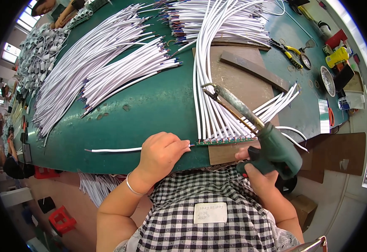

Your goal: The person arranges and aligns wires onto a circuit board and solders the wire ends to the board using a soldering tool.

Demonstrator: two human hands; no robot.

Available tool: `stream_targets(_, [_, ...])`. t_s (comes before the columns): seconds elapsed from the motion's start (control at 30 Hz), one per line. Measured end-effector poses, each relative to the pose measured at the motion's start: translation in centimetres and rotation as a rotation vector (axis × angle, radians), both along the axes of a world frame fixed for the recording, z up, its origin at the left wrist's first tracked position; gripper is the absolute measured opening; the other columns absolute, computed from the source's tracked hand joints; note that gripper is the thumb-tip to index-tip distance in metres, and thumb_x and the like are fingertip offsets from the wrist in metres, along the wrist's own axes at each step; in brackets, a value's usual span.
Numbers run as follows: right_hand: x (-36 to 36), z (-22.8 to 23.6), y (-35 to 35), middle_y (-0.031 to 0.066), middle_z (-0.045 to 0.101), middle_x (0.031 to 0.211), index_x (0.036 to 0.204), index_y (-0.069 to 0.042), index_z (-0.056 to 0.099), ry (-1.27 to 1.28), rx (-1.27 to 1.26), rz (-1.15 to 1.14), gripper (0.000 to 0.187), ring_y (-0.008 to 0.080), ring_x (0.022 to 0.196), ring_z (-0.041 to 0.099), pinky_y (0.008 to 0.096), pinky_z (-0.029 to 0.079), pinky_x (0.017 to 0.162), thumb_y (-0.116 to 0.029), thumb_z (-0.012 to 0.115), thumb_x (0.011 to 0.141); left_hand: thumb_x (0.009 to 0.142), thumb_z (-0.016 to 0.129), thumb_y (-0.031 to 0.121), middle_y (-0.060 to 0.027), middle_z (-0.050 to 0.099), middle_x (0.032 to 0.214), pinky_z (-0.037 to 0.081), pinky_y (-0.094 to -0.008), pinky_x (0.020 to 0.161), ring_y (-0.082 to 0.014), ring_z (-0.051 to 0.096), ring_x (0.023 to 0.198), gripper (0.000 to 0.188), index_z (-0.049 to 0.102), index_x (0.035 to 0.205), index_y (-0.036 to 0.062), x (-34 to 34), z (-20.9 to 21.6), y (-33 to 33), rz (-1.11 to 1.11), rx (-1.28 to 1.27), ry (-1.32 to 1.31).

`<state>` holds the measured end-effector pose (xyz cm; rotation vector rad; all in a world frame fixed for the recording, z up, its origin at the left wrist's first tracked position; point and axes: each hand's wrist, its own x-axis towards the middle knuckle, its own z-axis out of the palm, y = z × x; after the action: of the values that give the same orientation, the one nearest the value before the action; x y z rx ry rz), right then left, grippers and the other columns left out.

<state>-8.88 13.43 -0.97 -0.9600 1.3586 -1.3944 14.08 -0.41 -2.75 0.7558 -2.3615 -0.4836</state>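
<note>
My left hand (161, 153) is closed in a pinch on the right end of a short white cable (114, 150), which lies leftward along the near table edge. Its fingertips are at the left end of a narrow green circuit board strip (227, 142). From that strip a row of white cables (204, 75) fans away up the table. In my right hand (259, 180) is a green soldering gun (278, 149), its metal barrel slanting up and left over the cables. The bent tip is above the cables, apart from the strip. Whether the cable end touches the strip I cannot tell.
Bundles of white cables (95, 54) cover the green table's far left and middle. A brown board (242, 63) and a dark bar (254, 71) lie under and beside the fan. Pliers (290, 54), a round dish (327, 80) and a yellow bottle (337, 57) stand right. A co-worker's arm (63, 17) shows far left.
</note>
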Motion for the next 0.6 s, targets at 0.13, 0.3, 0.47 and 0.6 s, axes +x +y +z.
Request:
stream_targets(0.13, [-0.3, -0.7, -2.2, 0.0153, 0.064, 0.107, 0.122, 0.004, 0.05, -0.074, 0.019, 0.006, 0.043, 0.0259, 0.105, 0.061, 0.0428, 0.042, 0.101, 0.0, 0.059, 0.08, 0.066, 0.079, 0.007, -0.0044, 0.06, 0.072, 0.046, -0.033, 0.054, -0.0218, 0.058, 0.062, 0.018, 0.068, 0.08, 0.0067, 0.4, -0.3, -0.5, -0.008, 0.025, 0.017])
stream_targets(0.3, [-1.2, -1.0, -2.8, 0.0169, 0.065, 0.102, 0.121, 0.004, 0.05, -0.119, -0.005, -0.037, 0.045, 0.0288, 0.101, 0.064, 0.0493, 0.036, 0.108, -0.002, 0.061, 0.077, 0.067, 0.079, 0.009, -0.0041, 0.06, 0.072, 0.044, -0.0338, 0.057, -0.0216, 0.057, 0.063, 0.018, 0.068, 0.08, 0.0075, -0.2, -0.1, -0.4, -0.017, 0.037, 0.014])
stream_targets(0.47, [-1.1, -1.4, -2.5, 0.0171, 0.064, 0.106, 0.124, 0.003, 0.046, -0.094, -0.004, 0.001, 0.049, 0.0288, 0.103, 0.063, 0.0484, 0.037, 0.107, -0.005, 0.062, 0.079, 0.067, 0.079, 0.009, -0.0035, 0.059, 0.071, 0.042, -0.0345, 0.057, -0.0218, 0.056, 0.062, 0.018, 0.067, 0.081, 0.008, -0.4, 0.0, -0.5, -0.019, 0.042, -0.015])
stream_targets(0.6, [-1.0, -1.4, -2.5, 0.0169, 0.064, 0.106, 0.123, 0.003, 0.046, -0.108, 0.012, -0.007, 0.048, 0.0287, 0.102, 0.064, 0.0481, 0.038, 0.107, -0.006, 0.063, 0.08, 0.067, 0.079, 0.009, -0.0032, 0.058, 0.071, 0.042, -0.0349, 0.057, -0.0221, 0.055, 0.063, 0.018, 0.067, 0.081, 0.0084, -0.1, -0.3, -0.7, -0.024, 0.014, -0.013])
